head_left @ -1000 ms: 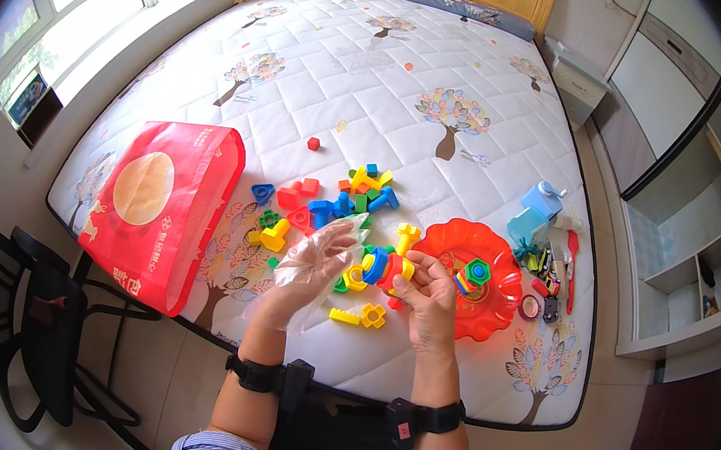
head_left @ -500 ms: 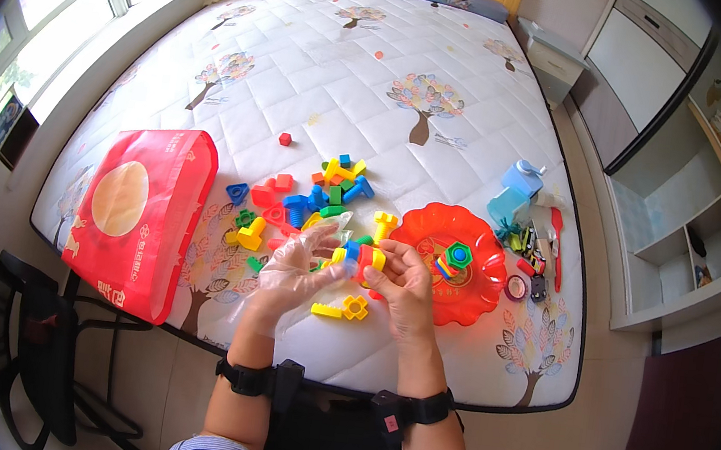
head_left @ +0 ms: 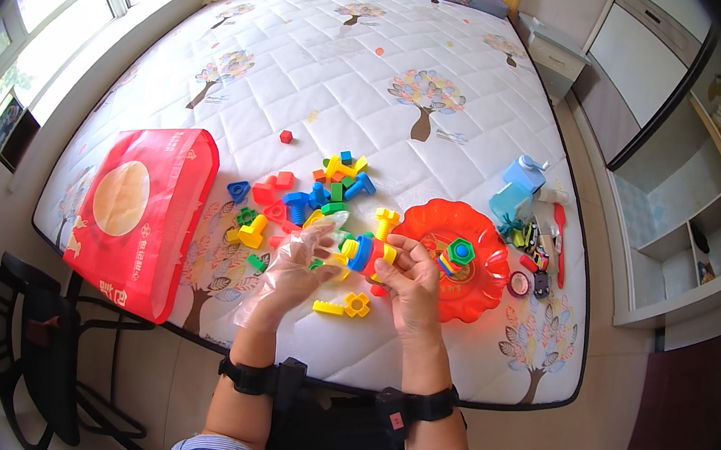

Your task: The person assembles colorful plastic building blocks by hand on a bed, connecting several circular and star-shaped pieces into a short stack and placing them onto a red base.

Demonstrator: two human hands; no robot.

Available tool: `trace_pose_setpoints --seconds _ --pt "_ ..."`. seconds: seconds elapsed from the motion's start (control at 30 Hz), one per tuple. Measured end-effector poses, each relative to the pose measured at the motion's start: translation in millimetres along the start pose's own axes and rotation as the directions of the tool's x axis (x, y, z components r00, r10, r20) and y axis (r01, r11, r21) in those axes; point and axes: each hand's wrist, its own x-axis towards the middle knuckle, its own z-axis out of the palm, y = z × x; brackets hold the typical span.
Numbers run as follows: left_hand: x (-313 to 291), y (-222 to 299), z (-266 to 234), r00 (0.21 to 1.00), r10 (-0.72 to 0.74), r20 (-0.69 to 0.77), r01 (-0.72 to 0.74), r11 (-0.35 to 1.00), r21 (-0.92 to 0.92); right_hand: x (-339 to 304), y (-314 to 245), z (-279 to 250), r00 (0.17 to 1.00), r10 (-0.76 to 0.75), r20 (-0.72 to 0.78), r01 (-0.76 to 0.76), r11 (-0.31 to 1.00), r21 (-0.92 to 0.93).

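Between my hands is a plastic toy bolt with coloured nuts (head_left: 362,253), its yellow, blue and red parts in a row, lying sideways above the mattress. My right hand (head_left: 413,287) is bare and closed round its right end, thumb in front. A loose clear plastic glove covers my left hand (head_left: 294,267), whose fingers pinch at the yellow left end; the glove partly hides the fingertips. Just beyond stands a yellow bolt (head_left: 386,221). Nearer me lie a yellow nut (head_left: 357,305) and a yellow strip-shaped piece (head_left: 329,308).
A red scalloped plate (head_left: 490,281) at right holds a stacked bolt with a green nut (head_left: 461,253). Several toy pieces (head_left: 295,205) lie left of centre. A red bag (head_left: 145,221) stands far left; a blue bottle (head_left: 524,175) and small items lie right, on the mattress (head_left: 324,86).
The bolt has turned and tilted between my hands, showing more of its blue part. My left fingers have shifted slightly back toward its left end.
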Motion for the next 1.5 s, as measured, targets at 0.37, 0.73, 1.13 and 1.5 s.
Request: trace_pose_setpoints --seconds 0.37,0.73,1.13,1.5 --pt "-2 14 3 0.994 0.085 0.075 -0.051 0.929 -0.367 -2 0 0 1.000 -0.026 0.012 0.027 0.996 -0.079" --pt "6 16 1 0.951 0.307 0.043 -0.293 0.936 -0.195 1 2 -5 0.999 0.007 0.039 -0.006 0.999 -0.036" --pt "-3 22 -2 0.979 0.193 0.059 -0.182 0.971 -0.155 1 -3 -6 0.997 -0.041 0.065 0.048 0.993 -0.112" --pt "-9 -25 -74 0.908 -0.119 -0.402 0.111 0.993 -0.045 1 -20 -1 0.992 -0.004 -0.123 0.006 1.000 0.013"
